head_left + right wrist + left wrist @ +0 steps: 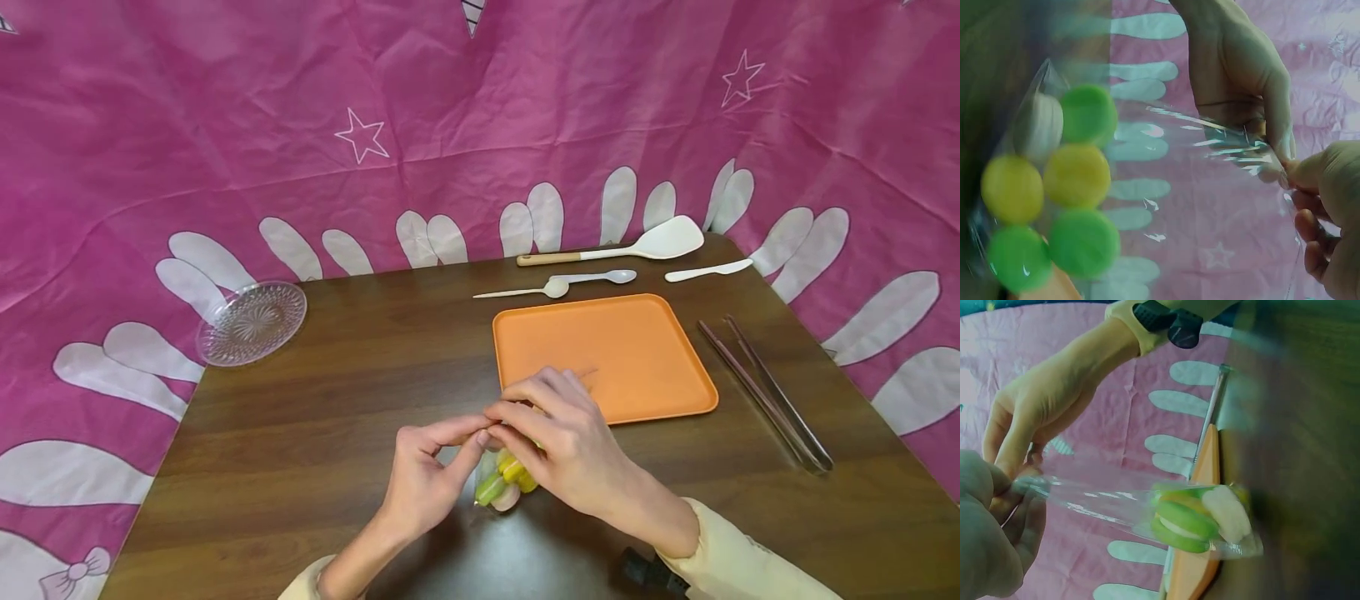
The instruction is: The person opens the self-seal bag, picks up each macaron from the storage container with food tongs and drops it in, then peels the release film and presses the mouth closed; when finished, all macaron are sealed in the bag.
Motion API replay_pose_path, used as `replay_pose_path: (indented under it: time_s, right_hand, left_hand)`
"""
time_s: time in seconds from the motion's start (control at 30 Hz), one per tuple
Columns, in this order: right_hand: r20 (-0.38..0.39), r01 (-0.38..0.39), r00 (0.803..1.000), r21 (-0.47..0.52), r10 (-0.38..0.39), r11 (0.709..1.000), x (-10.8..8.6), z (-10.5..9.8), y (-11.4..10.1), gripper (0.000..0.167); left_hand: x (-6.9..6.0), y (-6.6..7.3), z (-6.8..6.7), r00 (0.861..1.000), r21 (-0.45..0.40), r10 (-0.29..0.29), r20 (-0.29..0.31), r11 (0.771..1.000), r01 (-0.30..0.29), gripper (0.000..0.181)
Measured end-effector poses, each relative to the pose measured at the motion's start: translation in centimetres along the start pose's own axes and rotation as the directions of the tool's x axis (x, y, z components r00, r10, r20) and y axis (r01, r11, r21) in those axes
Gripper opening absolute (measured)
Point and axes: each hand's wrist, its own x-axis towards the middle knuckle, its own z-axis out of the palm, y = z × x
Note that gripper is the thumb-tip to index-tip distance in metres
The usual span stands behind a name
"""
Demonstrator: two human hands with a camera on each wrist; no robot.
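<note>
A clear plastic bag (1097, 503) hangs just above the table, its gathered top pinched in both hands. My left hand (427, 479) grips the bag's top edge between thumb and forefinger. Right beside it, the fingertips of my right hand (566, 437) pinch the same edge. Several macarons lie in the bottom of the bag: green ones (1085, 242), yellow ones (1012, 189) and a whitish one (1039, 128). From the head view, the hands cover most of the bag. Whether its mouth is sealed, I cannot tell.
Behind my right hand lies an orange tray (600, 337). Metal tongs (776, 400) rest to its right. Beyond it are a white spatula (667, 239), two spoons (555, 288) and a white knife (708, 271). A clear patterned plate (255, 323) sits at the table's far left corner.
</note>
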Motion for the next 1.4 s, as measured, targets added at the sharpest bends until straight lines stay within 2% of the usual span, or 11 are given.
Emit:
replay_pose_path:
  time_s: [0.13, 0.23, 0.37, 0.5, 0.63, 0.77, 0.97, 1.2, 1.4]
  right_hand:
    - [-0.013, 0.120, 0.992, -0.082, -0.122, 0.989, 0.4, -0.3, 0.2, 0.025]
    - [-0.021, 0.195, 0.980, -0.137, -0.200, 0.971, 0.5, -0.4, 0.3, 0.024]
    - [-0.043, 0.255, 0.963, -0.167, -0.265, 0.952, 0.6, -0.3, 0.5, 0.020]
    - [-0.069, 0.285, 0.952, -0.150, -0.297, 0.947, 0.7, -0.3, 0.7, 0.019]
    - [-0.100, 0.254, 0.960, -0.071, -0.260, 0.965, 0.7, -0.2, 0.8, 0.019]
    - [-0.142, 0.176, 0.975, 0.022, -0.171, 0.984, 0.4, 0.1, 0.8, 0.019]
    - [-0.181, 0.105, 0.979, 0.080, -0.089, 0.991, 0.0, 0.4, 0.5, 0.017]
    - [-0.253, 0.148, 0.959, 0.078, -0.124, 0.986, 0.1, 0.7, 0.2, 0.019]
    - [-0.297, 0.165, 0.947, 0.131, -0.120, 0.978, 0.2, 0.9, 0.0, 0.019]
  left_hand:
    - [0.5, 0.0, -0.4, 0.997, 0.018, 0.055, 0.062, 0.998, -0.056, 0.019]
    - [0.7, -0.1, -0.5, 0.993, 0.038, 0.081, 0.084, 0.996, -0.084, 0.018]
    - [0.9, -0.2, -0.5, 0.989, 0.052, 0.114, 0.093, 0.992, -0.119, 0.019]
    - [1.0, -0.2, -0.4, 0.984, 0.062, 0.153, 0.096, 0.985, -0.159, 0.021]
    - [1.0, -0.2, -0.3, 0.982, 0.069, 0.162, 0.100, 0.983, -0.170, 0.021]
    - [1.0, -0.2, -0.3, 0.983, 0.076, 0.157, 0.096, 0.983, -0.164, 0.020]
    - [1.0, -0.2, -0.2, 0.986, 0.055, 0.137, 0.091, 0.988, -0.143, 0.020]
    - [1.0, -0.3, -0.3, 0.987, 0.027, 0.127, 0.099, 0.991, -0.131, 0.021]
    - [1.0, -0.3, -0.4, 0.985, 0.006, 0.133, 0.114, 0.991, -0.135, 0.020]
